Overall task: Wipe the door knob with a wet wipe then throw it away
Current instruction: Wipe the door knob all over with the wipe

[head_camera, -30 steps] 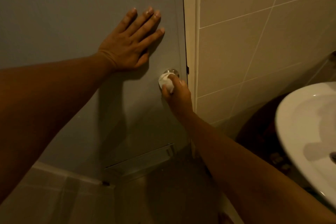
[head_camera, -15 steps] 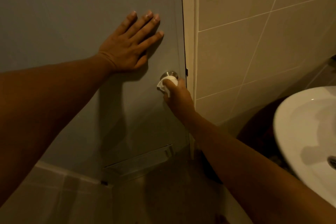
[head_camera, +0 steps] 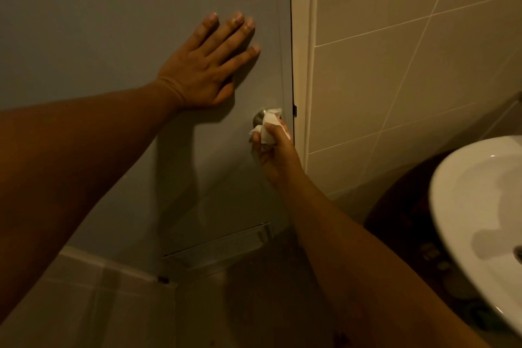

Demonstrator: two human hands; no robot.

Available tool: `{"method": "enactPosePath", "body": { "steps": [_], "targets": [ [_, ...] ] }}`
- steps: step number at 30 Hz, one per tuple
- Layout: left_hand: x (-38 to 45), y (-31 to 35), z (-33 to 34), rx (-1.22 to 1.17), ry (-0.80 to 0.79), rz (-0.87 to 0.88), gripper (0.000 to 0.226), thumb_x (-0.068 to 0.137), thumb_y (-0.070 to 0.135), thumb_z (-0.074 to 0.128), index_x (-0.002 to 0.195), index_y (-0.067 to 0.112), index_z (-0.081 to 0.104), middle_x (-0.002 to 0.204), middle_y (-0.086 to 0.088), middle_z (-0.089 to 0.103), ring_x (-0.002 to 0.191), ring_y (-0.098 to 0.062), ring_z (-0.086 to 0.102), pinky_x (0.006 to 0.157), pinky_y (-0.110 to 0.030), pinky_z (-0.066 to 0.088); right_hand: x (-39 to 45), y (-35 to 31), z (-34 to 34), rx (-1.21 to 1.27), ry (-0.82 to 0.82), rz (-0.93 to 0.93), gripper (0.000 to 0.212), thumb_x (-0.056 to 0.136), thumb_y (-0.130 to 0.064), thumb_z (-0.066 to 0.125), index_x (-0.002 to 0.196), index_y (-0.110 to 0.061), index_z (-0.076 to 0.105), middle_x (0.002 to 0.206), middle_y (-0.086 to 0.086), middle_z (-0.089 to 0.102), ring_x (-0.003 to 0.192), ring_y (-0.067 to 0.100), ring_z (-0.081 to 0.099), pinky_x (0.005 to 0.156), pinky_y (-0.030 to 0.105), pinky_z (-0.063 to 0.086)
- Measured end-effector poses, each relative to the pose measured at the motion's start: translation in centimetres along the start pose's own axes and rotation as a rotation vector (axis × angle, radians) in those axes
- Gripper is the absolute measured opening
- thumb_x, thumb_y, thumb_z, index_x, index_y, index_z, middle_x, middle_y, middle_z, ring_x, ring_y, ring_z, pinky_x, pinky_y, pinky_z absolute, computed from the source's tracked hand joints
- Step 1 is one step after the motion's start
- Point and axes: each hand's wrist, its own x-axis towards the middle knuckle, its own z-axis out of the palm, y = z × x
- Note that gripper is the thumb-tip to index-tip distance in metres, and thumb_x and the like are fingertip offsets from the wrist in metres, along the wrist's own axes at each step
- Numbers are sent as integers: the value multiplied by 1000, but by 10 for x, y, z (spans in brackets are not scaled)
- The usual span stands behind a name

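A round metal door knob [head_camera: 259,118] sits near the right edge of a grey door [head_camera: 113,22]. My right hand [head_camera: 275,150] grips a crumpled white wet wipe [head_camera: 268,127] and presses it against the knob's right and lower side, so only the knob's left part shows. My left hand [head_camera: 206,70] lies flat on the door, fingers spread, up and to the left of the knob.
A cream door frame [head_camera: 300,37] and a beige tiled wall [head_camera: 409,65] stand right of the door. A white sink [head_camera: 480,220] juts in at the lower right, with dark objects beneath it. A vent grille [head_camera: 220,246] is set low in the door.
My right hand has shifted the wipe around the knob, from its left and front to its right and lower side, uncovering the knob's left part. My left hand stays flat on the door.
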Motion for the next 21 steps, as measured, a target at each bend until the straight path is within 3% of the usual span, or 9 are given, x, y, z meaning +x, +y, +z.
{"method": "enactPosePath", "body": {
  "steps": [2,5,9,13,16,19,21],
  "targets": [
    [0,0,-1,-11,-3,-1,66,95,43,30,154,17,15,159,-21,18,148,-31,8,120,-48,1,-1,-1,3,-54,22,1,43,88,-11,64,129,-16,52,120,24,53,79,25,64,64,30,59],
    [0,0,-1,-15,-6,-3,66,96,43,29,154,17,14,159,-21,18,148,-31,8,119,-46,-2,-3,-5,1,-363,72,-69,45,85,-11,68,125,-21,51,110,17,58,78,27,65,71,38,58],
    [0,1,-2,8,8,6,66,95,42,32,154,15,17,158,-21,21,148,-36,17,119,-51,9,-2,-6,-7,-841,13,-261,37,90,-12,66,124,-10,53,105,8,60,89,34,66,64,36,60],
    [0,1,-1,-4,16,7,66,96,42,31,154,17,15,159,-21,19,148,-32,11,120,-48,2,1,-17,-12,-1613,-25,-475,41,89,-18,63,128,-15,51,122,10,54,107,23,56,84,28,47],
    [1,0,-1,-13,-2,-1,67,95,43,31,155,17,13,160,-21,16,147,-31,5,119,-46,-4,-6,-20,-11,-1836,-105,-604,47,87,-24,66,130,-20,47,132,11,47,112,18,49,97,34,51],
    [1,0,-2,-21,-16,-8,67,96,44,31,155,18,12,160,-20,15,148,-32,4,120,-45,-6,-11,-19,-16,-2095,-172,-809,44,85,-20,70,125,-23,51,137,17,43,118,30,51,94,40,55],
    [0,-1,-2,-20,-18,-10,67,96,43,31,155,18,13,160,-20,15,148,-32,4,120,-44,-7,-10,-20,-16,-2088,-176,-797,42,86,-19,68,124,-25,51,135,15,43,115,29,52,92,37,54]
  ]
}}
